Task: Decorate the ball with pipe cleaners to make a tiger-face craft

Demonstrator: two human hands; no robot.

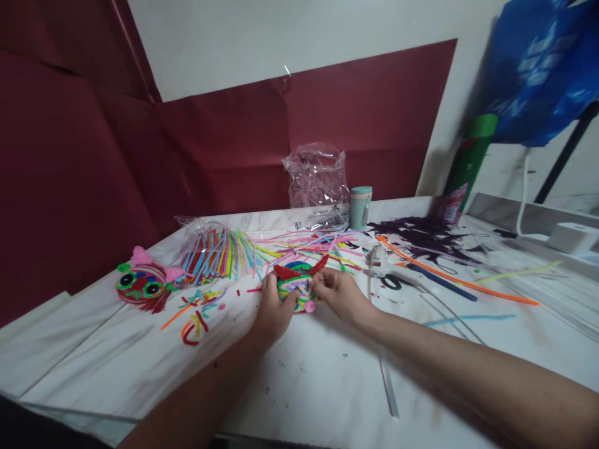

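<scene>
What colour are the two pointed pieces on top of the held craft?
The pointed pieces are red; the head view shows this.

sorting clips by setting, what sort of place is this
Probably an indoor craft table: bundled pipe cleaners, cut scraps and a colourful figure with big eyes are on it.

Cup (360,210) beside bag (318,178), craft (291,286) before both

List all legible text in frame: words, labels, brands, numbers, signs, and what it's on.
"8K", apparently flipped: at the foot of the clear plastic bag; finer print beside it too small to read.
Blue bag: large white characters, too blurred to read surely.
Green canister: label marks too small to read.
</scene>
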